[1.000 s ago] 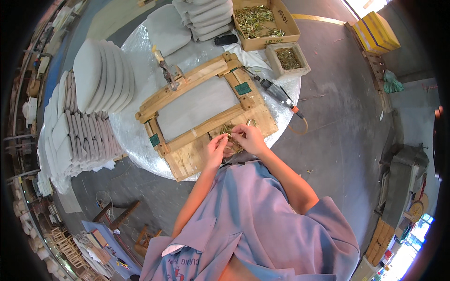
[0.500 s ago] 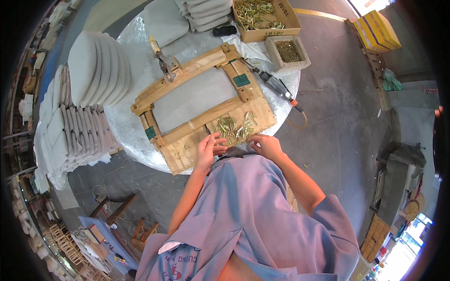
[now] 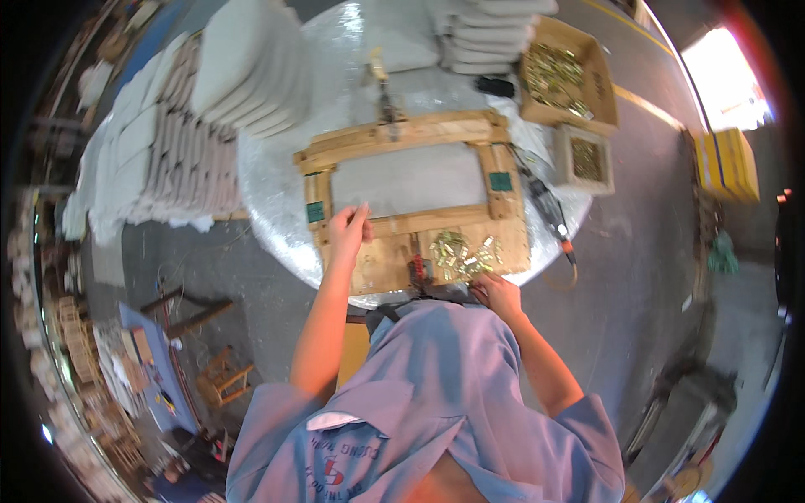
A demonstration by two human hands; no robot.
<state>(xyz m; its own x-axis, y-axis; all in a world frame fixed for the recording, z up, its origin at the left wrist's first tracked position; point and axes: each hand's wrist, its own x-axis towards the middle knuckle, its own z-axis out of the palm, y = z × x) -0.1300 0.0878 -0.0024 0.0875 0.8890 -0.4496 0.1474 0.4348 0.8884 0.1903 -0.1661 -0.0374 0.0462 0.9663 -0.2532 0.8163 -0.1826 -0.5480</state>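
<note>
My left hand [image 3: 349,233] is raised over the near left corner of a wooden frame jig [image 3: 402,132], its thumb and fingers drawn together. Anything between those fingertips is too small to make out. A flat grey padded panel [image 3: 409,180] lies inside the jig. Down by the board's near right edge, my right hand [image 3: 498,295] has curled fingers beside a loose pile of small brass-coloured metal pieces [image 3: 453,250]; its fingertips are partly hidden. Between the hands sits a toggle clamp with a red handle [image 3: 418,269]. Another clamp [image 3: 386,107] stands at the jig's far side.
Right of the jig lies a power driver [image 3: 549,210] with a hose. Beyond it are a cardboard box [image 3: 597,84] of metal pieces and a smaller tray [image 3: 600,173]. Stacked grey cushions [image 3: 243,67] rise at the left. Plastic wrap covers the round table [image 3: 281,226].
My left hand has moved left and away from the pile to the jig's near left corner, uncovering the red-handled clamp. My right hand stays near the pile. The whole view has turned.
</note>
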